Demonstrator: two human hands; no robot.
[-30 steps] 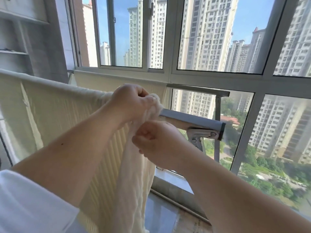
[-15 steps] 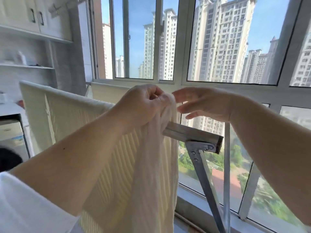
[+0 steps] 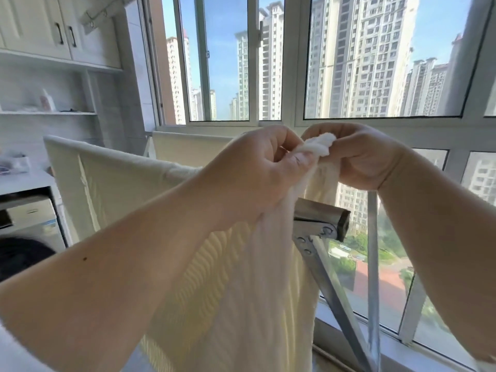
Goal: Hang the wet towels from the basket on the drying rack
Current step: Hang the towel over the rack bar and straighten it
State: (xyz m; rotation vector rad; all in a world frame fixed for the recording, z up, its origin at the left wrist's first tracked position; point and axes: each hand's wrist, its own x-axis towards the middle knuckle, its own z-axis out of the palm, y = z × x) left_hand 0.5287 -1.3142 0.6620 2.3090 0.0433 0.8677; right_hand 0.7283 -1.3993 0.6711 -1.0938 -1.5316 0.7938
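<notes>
Sunlit balcony window, one drying rack, left hand, right hand pinching one towel

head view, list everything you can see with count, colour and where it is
held towel: 1, cream white, bunched top edge raised above the rack bar end, rest hanging down in the centre
hung towels: 2, pale cream, draped over the rack, one at left, one further back by the window
drying rack: 1, silver metal, bar end and folding leg at centre right
cabinets: white, upper left
shelf: 1, white, left, small bottle on it
washing machine: 1, grey, lower left
windows: white frames, tower blocks and blue sky outside
left hand: grips the towel's bunched top
right hand: pinches the same bunch from the right
</notes>
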